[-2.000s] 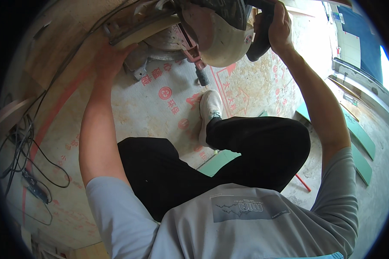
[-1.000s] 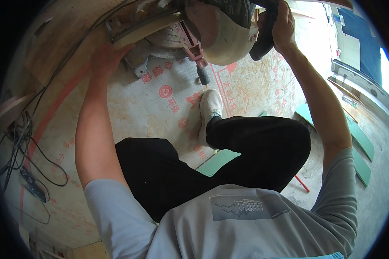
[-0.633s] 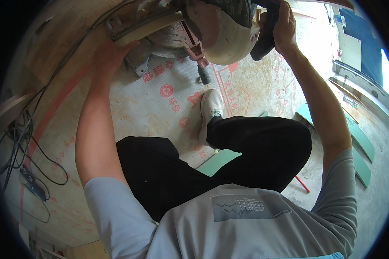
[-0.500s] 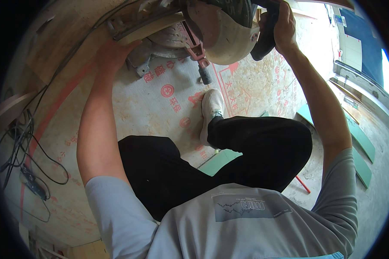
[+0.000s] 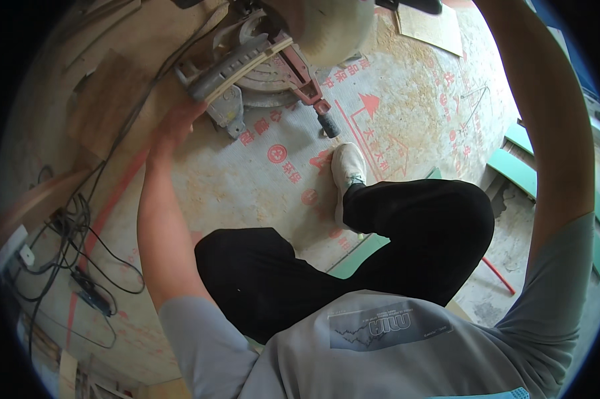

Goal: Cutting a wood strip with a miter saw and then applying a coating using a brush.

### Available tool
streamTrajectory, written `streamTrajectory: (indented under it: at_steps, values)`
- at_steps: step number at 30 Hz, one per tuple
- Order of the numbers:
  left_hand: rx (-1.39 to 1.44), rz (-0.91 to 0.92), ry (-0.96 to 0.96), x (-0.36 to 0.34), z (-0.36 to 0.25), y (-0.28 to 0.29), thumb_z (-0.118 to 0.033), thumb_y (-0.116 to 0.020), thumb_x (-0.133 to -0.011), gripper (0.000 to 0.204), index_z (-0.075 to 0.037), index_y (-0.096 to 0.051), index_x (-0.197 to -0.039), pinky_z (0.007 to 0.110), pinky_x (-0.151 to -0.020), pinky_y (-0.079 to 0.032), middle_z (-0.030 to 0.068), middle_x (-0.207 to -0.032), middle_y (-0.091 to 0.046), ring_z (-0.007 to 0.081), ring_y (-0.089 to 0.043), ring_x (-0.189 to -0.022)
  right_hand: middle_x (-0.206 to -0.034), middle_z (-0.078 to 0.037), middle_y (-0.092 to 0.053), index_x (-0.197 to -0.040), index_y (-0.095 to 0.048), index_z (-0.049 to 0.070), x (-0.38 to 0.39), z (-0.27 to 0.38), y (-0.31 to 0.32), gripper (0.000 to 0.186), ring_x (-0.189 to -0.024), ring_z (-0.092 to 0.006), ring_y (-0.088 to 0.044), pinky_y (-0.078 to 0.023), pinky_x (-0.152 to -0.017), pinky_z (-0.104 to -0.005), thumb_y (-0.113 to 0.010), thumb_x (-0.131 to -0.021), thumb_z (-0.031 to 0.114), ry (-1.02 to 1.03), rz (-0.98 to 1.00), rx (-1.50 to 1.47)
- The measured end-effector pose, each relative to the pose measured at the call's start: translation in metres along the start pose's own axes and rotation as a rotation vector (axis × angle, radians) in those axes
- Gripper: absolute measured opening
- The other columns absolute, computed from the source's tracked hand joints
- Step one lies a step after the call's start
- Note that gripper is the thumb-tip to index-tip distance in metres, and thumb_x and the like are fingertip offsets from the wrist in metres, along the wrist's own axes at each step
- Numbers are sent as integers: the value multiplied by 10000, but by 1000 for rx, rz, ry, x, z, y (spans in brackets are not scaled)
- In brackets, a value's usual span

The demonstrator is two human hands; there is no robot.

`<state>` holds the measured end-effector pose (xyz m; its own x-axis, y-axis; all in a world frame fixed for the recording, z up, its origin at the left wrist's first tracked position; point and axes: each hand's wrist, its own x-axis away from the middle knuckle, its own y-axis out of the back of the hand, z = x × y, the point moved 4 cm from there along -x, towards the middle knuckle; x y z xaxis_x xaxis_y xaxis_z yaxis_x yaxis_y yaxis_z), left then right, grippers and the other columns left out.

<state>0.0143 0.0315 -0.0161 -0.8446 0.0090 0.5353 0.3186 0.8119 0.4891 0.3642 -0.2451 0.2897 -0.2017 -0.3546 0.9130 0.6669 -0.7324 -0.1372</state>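
Observation:
A mitre saw stands on the floor at the top, its base (image 5: 267, 83) and red arm with a black knob showing. Its pale round blade guard (image 5: 333, 30) hangs above the base, and its black handle (image 5: 416, 5) is cut off by the upper edge. A thin wooden strip (image 5: 247, 68) lies along the saw's fence, across the base. At the strip's near left end is my left hand (image 5: 175, 126), its fingers closed on it. My right forearm reaches up past the top edge at the right, so the hand itself is out of sight.
Black cables (image 5: 67, 229) lie tangled at the left, beside a dark power strip (image 5: 90, 292). A board (image 5: 433, 30) rests at the upper right. Green panels (image 5: 513, 169) lie at the right. Sawdust covers parts of the printed floor sheet. My shoe (image 5: 348, 166) is near the saw's knob.
The saw head has risen from the base. My right hand, earlier at the saw's handle, has gone up out of view. My left hand stays at the strip. The whole view has shifted somewhat.

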Motion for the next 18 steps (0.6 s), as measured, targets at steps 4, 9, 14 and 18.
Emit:
streamTrajectory:
  at_steps: [4,9,14,18]
  values:
    - [86,49,69,28,-8,12,-670,-550,-919,704,-145,-589,-1387,302,-588,-420,44,-880,-691,119,-513,-633,-723,-141,-658,-994,-640,27,-3,-4,-14,590,-553,-258,-631,-555,-548,-450,-430,-1003,578,282,-332,217]
    - [78,132,274,25,61,19,-730,-543,-894,769,-149,-574,-1397,294,-559,-416,27,-729,-616,94,-478,-552,-730,-144,-660,-1000,-637,16,8,0,-44,587,-560,-263,-637,-565,-561,-455,-429,-1007,565,628,-793,530]
    - [221,141,253,54,43,26,-792,-520,-865,792,-69,-709,-1129,285,-539,-397,19,-664,-564,97,-442,-489,-737,-148,-662,-1008,-637,18,4,-1,-35,609,-578,-258,-637,-567,-563,-437,-376,-1023,568,606,-822,540]
    - [146,184,441,102,109,45,-802,-498,-870,802,-29,-702,-934,276,-557,-378,-19,-629,-500,92,-425,-543,-739,-148,-662,-1011,-638,21,-3,-3,-30,614,-578,-258,-636,-566,-561,-433,-368,-1024,572,572,-631,446]
